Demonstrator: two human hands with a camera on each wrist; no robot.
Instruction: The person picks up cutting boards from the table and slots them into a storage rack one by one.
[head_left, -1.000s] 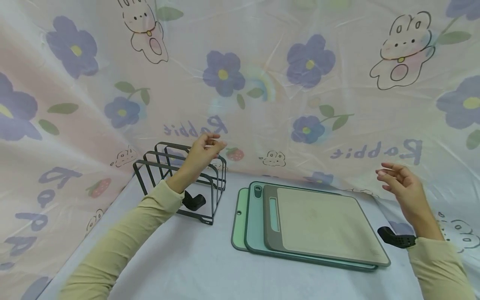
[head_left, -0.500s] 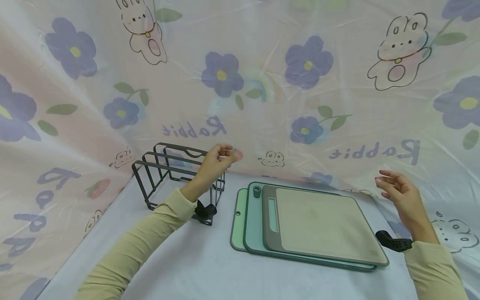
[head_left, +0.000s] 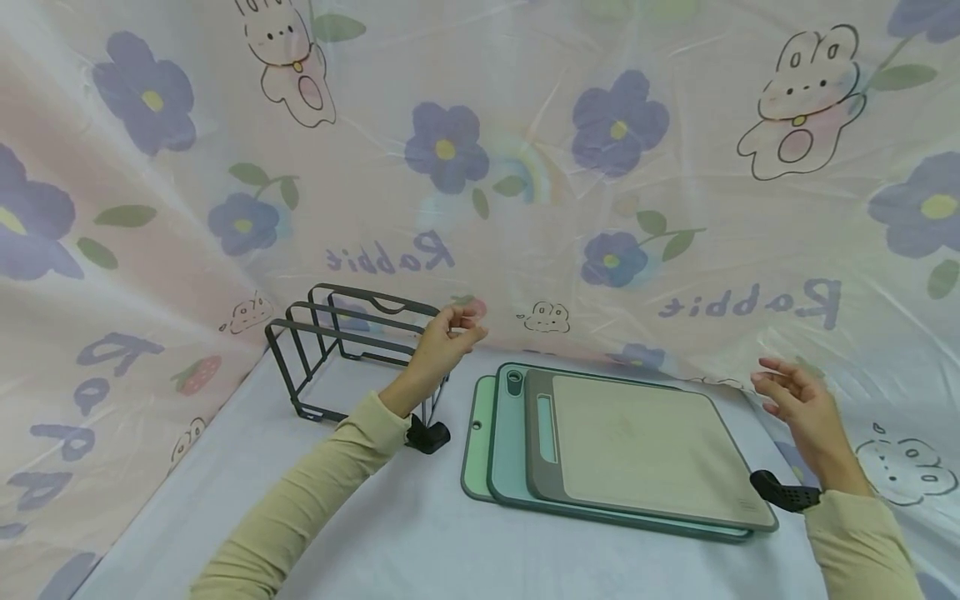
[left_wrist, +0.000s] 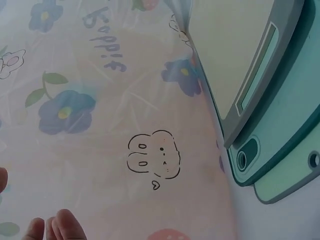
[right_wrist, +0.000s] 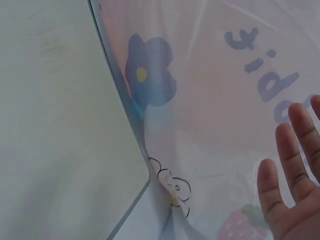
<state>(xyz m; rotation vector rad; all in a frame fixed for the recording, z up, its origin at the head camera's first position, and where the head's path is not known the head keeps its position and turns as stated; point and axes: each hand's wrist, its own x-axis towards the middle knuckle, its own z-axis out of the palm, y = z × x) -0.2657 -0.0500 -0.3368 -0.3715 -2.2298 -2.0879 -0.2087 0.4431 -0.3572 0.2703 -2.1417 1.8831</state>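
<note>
Three cutting boards lie stacked flat on the white tabletop. The beige board (head_left: 645, 442) with a grey border is on top, the teal board (head_left: 510, 450) under it, and a light green board (head_left: 478, 454) at the bottom, showing at the left. My left hand (head_left: 438, 354) hovers with loosely bent fingers in front of the right end of a black wire rack (head_left: 345, 333), up and left of the boards, holding nothing. To the right of the stack my right hand (head_left: 813, 421) is raised and holds nothing; its fingers (right_wrist: 287, 145) look extended in the right wrist view.
The rack's upright frames stand at the back left of the white-covered table (head_left: 465, 550). A curtain (head_left: 525, 208) printed with rabbits and flowers rises behind and on the left. Each wrist carries a black strap mount (head_left: 783, 492).
My left hand has moved right and down, from over the rack toward the boards. My right hand has sunk a little. The boards and rack have stayed in place.
</note>
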